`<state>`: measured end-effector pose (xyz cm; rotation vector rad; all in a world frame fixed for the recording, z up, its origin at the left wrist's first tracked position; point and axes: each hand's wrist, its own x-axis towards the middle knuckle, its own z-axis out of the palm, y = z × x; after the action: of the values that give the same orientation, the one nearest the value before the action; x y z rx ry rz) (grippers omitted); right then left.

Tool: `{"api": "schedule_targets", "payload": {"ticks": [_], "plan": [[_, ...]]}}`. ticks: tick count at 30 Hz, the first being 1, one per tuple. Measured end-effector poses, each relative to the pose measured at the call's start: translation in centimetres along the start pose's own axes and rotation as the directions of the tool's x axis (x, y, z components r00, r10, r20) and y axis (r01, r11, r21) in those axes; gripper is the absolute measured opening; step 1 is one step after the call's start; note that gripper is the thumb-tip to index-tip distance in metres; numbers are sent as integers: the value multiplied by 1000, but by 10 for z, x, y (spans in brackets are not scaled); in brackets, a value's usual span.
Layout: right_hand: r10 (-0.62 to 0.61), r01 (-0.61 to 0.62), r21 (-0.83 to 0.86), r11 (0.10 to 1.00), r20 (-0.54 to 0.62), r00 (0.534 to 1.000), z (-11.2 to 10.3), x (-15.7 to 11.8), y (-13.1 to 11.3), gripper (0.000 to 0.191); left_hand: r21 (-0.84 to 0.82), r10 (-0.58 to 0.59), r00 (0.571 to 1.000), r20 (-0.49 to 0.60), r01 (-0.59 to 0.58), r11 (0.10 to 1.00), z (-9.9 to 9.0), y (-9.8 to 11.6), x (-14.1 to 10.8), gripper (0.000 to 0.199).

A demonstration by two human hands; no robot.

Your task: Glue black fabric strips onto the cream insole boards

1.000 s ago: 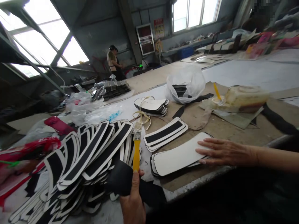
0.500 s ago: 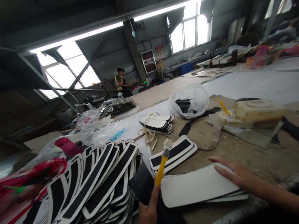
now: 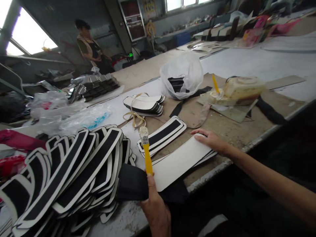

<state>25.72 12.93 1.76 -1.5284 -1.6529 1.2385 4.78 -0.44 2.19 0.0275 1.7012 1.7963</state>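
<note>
My left hand (image 3: 156,205) is closed round the yellow handle of a brush (image 3: 147,158), its whitish, clotted bristles pointing up and away. A dark, bent piece of material (image 3: 132,181) lies against that hand; whether the fingers also grip it I cannot tell. My right hand (image 3: 212,140) grasps the far end of a long white panel (image 3: 181,161), thumb on top and fingers at the back edge. More panels show beneath it at the right. Just beyond lie white panels with black centre strips (image 3: 164,133), partly behind the brush.
On the left is a large fanned pile of black-and-white panels (image 3: 86,171). Farther back are a tied bundle (image 3: 144,104), a plastic bag (image 3: 181,77) with dark pieces, and a yellowed container (image 3: 243,90) beside another brush (image 3: 215,85). A person (image 3: 90,49) stands beyond the table.
The view has shifted right and down. My right hand, earlier lying flat over the white panel, now grips its far end. The brush stays in my left hand.
</note>
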Motion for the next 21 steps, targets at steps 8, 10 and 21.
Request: {"api": "schedule_targets", "payload": {"ticks": [8,10,21], "plan": [[-115,126,-170,977,71,991,-9,9,-1,40,-20,-53,998,36,53,998,-10,10,0,23],[-112,122,-180,976,66,992,-9,4,-3,41,2,-37,996,86,37,999,-13,10,7,23],[84,-55,144,988,-200,976,10,-15,8,44,-61,-105,993,60,109,992,-5,13,6,24]]}}
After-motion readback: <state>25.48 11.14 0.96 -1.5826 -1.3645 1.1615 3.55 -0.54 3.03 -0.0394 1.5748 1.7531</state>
